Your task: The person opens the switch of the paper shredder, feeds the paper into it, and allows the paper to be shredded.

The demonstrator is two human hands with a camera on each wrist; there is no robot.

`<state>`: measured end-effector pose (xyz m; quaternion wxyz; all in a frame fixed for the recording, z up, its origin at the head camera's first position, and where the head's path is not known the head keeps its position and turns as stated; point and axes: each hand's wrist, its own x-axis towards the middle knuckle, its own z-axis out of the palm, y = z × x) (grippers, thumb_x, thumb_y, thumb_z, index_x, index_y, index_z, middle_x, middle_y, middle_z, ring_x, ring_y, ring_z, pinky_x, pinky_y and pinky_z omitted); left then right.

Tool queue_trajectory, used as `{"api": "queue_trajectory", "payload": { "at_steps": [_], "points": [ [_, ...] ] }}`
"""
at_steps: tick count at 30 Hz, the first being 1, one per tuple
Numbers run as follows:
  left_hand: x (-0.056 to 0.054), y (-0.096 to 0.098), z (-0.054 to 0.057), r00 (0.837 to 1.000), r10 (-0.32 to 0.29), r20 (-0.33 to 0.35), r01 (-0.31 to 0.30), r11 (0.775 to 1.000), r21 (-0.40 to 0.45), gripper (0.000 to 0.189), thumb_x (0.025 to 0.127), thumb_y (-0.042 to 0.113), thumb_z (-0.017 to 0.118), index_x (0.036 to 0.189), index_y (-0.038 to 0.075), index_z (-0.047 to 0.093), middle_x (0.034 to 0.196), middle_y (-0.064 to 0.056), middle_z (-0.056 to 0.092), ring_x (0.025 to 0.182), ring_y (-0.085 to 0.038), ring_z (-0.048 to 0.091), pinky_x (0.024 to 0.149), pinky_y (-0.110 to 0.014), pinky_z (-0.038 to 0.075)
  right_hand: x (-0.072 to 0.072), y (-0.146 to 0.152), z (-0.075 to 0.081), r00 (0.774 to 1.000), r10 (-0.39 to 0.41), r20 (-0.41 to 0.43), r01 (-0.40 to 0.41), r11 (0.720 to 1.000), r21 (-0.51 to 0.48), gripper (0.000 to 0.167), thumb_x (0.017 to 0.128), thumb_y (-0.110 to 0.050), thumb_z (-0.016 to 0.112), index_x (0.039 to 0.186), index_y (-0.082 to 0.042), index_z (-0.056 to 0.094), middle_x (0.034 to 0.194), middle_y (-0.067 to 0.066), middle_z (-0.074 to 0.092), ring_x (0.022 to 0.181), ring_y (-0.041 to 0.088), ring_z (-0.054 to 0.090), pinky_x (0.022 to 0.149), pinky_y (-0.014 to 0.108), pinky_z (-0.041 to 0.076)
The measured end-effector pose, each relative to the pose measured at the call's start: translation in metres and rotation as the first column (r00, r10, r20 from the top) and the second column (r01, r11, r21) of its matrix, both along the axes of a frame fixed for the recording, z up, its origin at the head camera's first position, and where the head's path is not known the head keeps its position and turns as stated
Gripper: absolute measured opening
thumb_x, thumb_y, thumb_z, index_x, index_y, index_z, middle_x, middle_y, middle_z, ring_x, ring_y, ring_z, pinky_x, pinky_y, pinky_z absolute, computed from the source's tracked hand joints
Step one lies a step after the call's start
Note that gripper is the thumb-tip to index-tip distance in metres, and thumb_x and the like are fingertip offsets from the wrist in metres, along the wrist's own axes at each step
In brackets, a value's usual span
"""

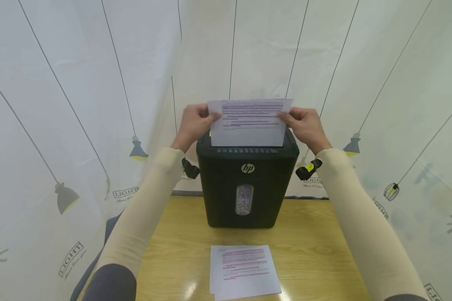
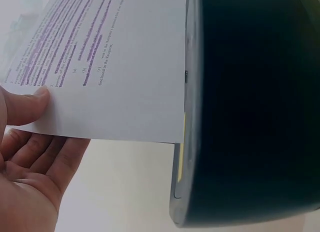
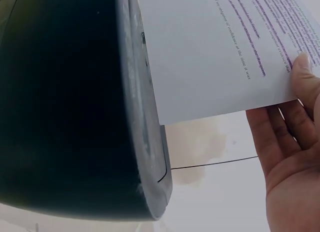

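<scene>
A printed sheet of paper (image 1: 248,133) with purple-marked lines stands upright at the top slot of a black HP paper shredder (image 1: 226,184). My left hand (image 1: 196,124) pinches its left edge, thumb in front and fingers behind. On the opposite edge, my right hand (image 1: 305,125) pinches it the same way. Both wrist views show the sheet (image 2: 135,92) with its lower edge at the shredder's top (image 3: 145,142); whether it reaches inside the slot, I cannot tell. Shredded bits show through the shredder's small window (image 1: 244,200).
A stack of printed sheets (image 1: 245,288) with pink-marked lines lies on the wooden table (image 1: 309,242), in front of the shredder. Behind the table hangs a pale sheet backdrop (image 1: 271,42) printed with lamps. A dark edge (image 1: 111,225) shows at the table's left.
</scene>
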<state>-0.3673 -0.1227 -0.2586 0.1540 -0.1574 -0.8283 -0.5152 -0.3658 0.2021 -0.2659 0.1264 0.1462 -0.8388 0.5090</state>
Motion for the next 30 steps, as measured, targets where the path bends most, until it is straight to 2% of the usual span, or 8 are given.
{"api": "queue_trajectory", "payload": {
  "at_steps": [5, 12, 20, 30],
  "points": [
    [-0.004, -0.001, -0.004, 1.0, 0.0, 0.011, 0.001, 1.0, -0.014, 0.024, 0.098, 0.015, 0.068, 0.12, 0.009, 0.075, 0.114, -0.01, 0.078, 0.101, -0.023, 0.076, 0.093, -0.04, 0.06, -0.006, 0.0, -0.005, 1.0, -0.003, 0.011, 0.003, 1.0, 0.025, 0.045, 0.097, -0.049, 0.066, 0.127, -0.016, 0.074, 0.121, 0.006, 0.076, 0.11, 0.017, 0.072, 0.105, 0.045, 0.053],
    [-0.009, -0.002, -0.008, 0.999, -0.006, 0.031, 0.007, 1.0, -0.028, 0.024, 0.098, 0.015, 0.069, 0.12, 0.008, 0.075, 0.114, -0.01, 0.078, 0.103, -0.023, 0.076, 0.094, -0.04, 0.059, -0.011, 0.001, -0.01, 0.999, -0.025, 0.036, 0.023, 0.998, 0.067, 0.05, 0.096, -0.055, 0.064, 0.126, -0.016, 0.075, 0.119, 0.005, 0.077, 0.107, 0.015, 0.069, 0.095, 0.036, 0.051],
    [-0.01, -0.002, -0.012, 0.998, -0.025, 0.054, 0.029, 0.998, -0.06, 0.024, 0.097, 0.015, 0.07, 0.119, 0.007, 0.075, 0.114, -0.011, 0.078, 0.103, -0.025, 0.076, 0.094, -0.041, 0.059, -0.01, 0.005, -0.013, 0.998, -0.009, 0.054, 0.003, 0.994, 0.111, 0.048, 0.098, -0.05, 0.064, 0.128, -0.014, 0.073, 0.123, 0.011, 0.075, 0.115, 0.025, 0.07, 0.107, 0.048, 0.05],
    [-0.01, -0.003, -0.012, 0.996, -0.015, 0.088, 0.029, 0.986, -0.167, 0.023, 0.098, 0.018, 0.069, 0.116, 0.006, 0.076, 0.108, -0.01, 0.079, 0.096, -0.022, 0.075, 0.087, -0.038, 0.058, -0.013, 0.013, -0.013, 0.996, 0.05, 0.075, -0.067, 0.969, 0.238, 0.045, 0.1, -0.045, 0.064, 0.129, -0.012, 0.072, 0.121, 0.015, 0.075, 0.115, 0.032, 0.071, 0.109, 0.053, 0.048]
  ]
}}
